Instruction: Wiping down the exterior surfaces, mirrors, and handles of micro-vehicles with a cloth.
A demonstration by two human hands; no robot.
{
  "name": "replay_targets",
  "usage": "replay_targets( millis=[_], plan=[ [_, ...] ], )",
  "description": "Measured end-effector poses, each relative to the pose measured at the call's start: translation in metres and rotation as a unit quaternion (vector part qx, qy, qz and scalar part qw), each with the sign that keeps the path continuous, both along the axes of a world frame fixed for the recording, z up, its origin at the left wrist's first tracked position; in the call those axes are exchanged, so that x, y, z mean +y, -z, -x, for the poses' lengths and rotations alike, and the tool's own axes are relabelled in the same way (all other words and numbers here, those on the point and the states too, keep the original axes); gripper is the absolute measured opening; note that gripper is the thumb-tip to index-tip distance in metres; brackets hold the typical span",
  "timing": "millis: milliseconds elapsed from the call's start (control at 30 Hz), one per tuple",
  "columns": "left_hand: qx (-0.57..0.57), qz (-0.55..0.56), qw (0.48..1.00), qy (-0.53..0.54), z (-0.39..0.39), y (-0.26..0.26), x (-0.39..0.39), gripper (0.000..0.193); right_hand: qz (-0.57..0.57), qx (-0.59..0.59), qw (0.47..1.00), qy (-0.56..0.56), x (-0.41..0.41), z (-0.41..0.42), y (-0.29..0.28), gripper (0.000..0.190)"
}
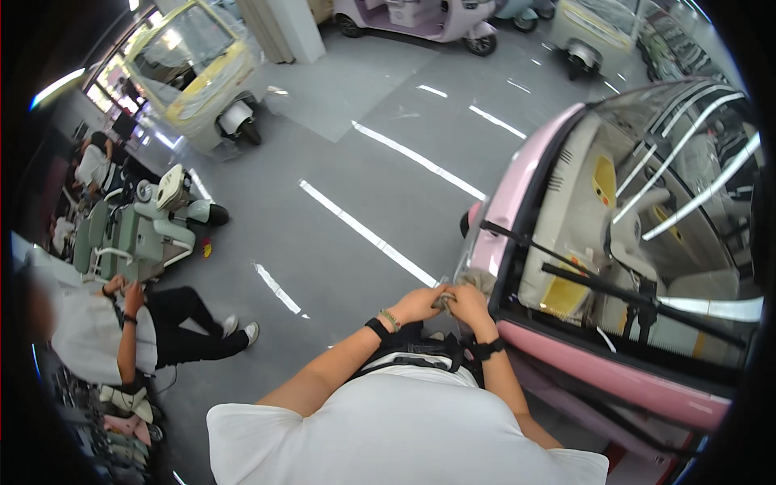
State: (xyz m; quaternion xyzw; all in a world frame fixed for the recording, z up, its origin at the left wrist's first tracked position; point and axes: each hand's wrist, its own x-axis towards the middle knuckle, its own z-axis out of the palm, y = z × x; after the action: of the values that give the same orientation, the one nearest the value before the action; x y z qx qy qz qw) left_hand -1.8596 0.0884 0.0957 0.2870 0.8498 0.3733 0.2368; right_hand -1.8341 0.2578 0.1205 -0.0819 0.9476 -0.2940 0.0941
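A crumpled beige cloth [476, 282] is bunched between my two hands, in front of my waist. My left hand [422, 304], wearing a beaded bracelet and a black wrist strap, pinches its left end; my right hand [470, 308], also with a black strap, grips it close alongside. Both hands are near the front corner of a pink enclosed vehicle [606, 357]. Its windshield [642, 212] carries long black wipers [582, 276] and shows a beige interior. Whether the cloth touches the bodywork is hard to tell.
A person in a white shirt [103, 333] stands at the left beside a green seated scooter [130, 233]. Plastic-wrapped three-wheelers [200, 79] and a lilac one [418, 18] stand farther back. A pillar [297, 30] rises near the top.
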Motion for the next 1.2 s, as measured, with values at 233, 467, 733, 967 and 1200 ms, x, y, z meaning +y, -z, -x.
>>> replay_targets(
  millis=[233, 467, 733, 967, 1200],
  plan=[
    [-0.032, 0.015, 0.999, -0.018, 0.024, -0.024, -0.051, 0.022, 0.173, -0.13, 0.973, -0.079, -0.011, 0.03, -0.017, 0.026],
    [-0.105, -0.023, 0.994, -0.037, 0.091, -0.035, -0.086, 0.025, 0.155, -0.155, 0.97, -0.102, -0.046, 0.081, -0.043, 0.04],
    [-0.046, 0.036, 0.997, 0.054, 0.144, -0.057, -0.086, 0.039, 0.1, -0.027, 0.994, 0.023, -0.064, 0.104, -0.042, 0.024],
    [-0.014, 0.064, 0.988, 0.137, 0.171, -0.059, -0.077, 0.039, 0.024, 0.035, 0.992, 0.117, -0.069, 0.105, -0.045, 0.016],
    [-0.064, 0.054, 0.981, 0.175, 0.188, -0.052, -0.081, 0.028, 0.028, 0.02, 0.99, 0.139, -0.068, 0.117, -0.041, 0.013]
  ],
)
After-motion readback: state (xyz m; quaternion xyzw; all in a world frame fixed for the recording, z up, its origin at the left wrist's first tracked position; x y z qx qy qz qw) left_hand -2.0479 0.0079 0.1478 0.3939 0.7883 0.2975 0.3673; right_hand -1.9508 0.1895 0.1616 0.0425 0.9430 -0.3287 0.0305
